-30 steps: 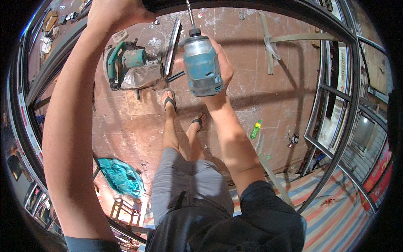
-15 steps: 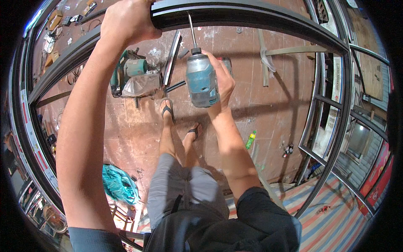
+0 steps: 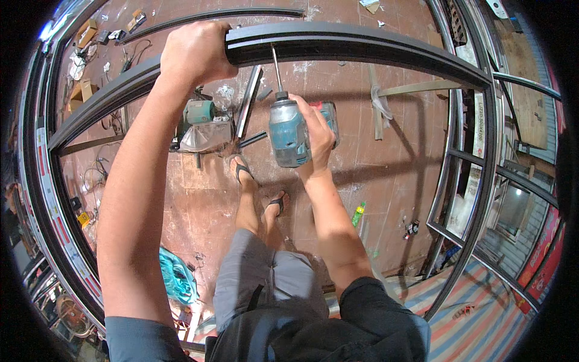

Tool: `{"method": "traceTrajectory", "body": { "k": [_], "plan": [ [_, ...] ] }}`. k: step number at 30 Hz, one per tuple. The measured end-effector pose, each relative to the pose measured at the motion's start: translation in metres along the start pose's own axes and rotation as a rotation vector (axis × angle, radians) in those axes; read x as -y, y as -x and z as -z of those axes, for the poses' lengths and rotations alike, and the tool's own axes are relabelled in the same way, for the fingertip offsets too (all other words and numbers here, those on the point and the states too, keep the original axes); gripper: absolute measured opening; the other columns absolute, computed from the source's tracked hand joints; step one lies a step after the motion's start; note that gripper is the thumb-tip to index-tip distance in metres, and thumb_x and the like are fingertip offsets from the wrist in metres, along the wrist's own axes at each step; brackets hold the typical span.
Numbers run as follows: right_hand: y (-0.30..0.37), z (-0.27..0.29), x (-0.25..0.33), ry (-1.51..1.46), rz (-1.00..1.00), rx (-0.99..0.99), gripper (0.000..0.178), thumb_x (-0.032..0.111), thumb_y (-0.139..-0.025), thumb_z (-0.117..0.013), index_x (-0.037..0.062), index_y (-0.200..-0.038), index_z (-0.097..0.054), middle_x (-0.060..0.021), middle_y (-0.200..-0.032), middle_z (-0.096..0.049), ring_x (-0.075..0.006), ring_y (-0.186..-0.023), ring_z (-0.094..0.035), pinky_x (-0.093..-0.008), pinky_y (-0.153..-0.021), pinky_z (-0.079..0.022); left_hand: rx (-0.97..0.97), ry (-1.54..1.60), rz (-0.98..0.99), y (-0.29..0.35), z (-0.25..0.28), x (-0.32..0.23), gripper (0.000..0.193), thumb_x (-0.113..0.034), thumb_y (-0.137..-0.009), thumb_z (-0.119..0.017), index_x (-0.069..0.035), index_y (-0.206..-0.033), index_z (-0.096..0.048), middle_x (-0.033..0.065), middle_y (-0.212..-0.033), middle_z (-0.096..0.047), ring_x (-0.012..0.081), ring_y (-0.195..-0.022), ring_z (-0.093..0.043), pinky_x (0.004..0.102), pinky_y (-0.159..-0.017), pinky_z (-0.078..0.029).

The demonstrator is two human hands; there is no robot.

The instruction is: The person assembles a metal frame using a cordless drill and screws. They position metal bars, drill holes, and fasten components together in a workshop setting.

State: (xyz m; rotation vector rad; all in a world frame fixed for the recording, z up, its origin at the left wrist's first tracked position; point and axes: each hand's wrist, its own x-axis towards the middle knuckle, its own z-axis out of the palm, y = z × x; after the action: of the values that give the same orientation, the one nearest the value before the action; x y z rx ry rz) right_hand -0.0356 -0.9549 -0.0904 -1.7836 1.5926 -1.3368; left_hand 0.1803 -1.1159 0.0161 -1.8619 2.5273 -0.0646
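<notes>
A dark metal frame crosses the upper view, its long bar (image 3: 356,43) running from left to right in front of me. My left hand (image 3: 196,53) is closed over this bar, left of the middle. In my right hand (image 3: 319,134) is a teal and grey cordless impact driver (image 3: 288,134), held with the fingers wrapped round its grip. Its long thin bit (image 3: 277,67) points away from me, and the tip meets the near face of the bar, a little right of my left hand. Any screw at the tip is too small to make out.
On the brown floor below stand a teal cut-off saw (image 3: 202,120) and a loose metal profile (image 3: 248,99). A green bottle (image 3: 358,215) lies to the right, a teal bag (image 3: 177,276) at lower left. Frame uprights (image 3: 485,145) rise on the right, above a striped sheet (image 3: 464,301).
The bar, both hands and the driver sit slightly lower in the picture, and more floor shows beyond the bar. Both grips and the bit's contact with the bar look the same.
</notes>
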Motion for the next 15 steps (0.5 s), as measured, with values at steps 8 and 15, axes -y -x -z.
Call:
{"method": "traceTrajectory", "body": {
  "k": [8,15],
  "plan": [
    [-0.002,0.003,0.003,0.069,0.068,-0.012,0.053,0.016,-0.090,-0.074,0.0143,-0.143,-0.071,-0.0105,-0.104,-0.076,-0.0322,-0.093,-0.074,-0.0403,-0.084,-0.053,0.058,0.047,0.021,-0.001,0.009,-0.002,0.050,-0.030,-0.065,-0.093,-0.013,-0.110,-0.083,0.0163,-0.102,-0.082,0.0353,-0.096,-0.081,0.0455,-0.090,-0.065],
    [-0.002,0.006,-0.005,0.201,0.122,0.019,0.054,0.011,-0.091,-0.071,0.0173,-0.145,-0.071,-0.0068,-0.104,-0.076,-0.0281,-0.092,-0.074,-0.0405,-0.082,-0.052,0.048,0.027,0.014,-0.002,0.005,0.000,0.050,-0.030,-0.064,-0.092,-0.013,-0.110,-0.083,0.0159,-0.101,-0.082,0.0352,-0.096,-0.080,0.0459,-0.089,-0.065]
  ]
}}
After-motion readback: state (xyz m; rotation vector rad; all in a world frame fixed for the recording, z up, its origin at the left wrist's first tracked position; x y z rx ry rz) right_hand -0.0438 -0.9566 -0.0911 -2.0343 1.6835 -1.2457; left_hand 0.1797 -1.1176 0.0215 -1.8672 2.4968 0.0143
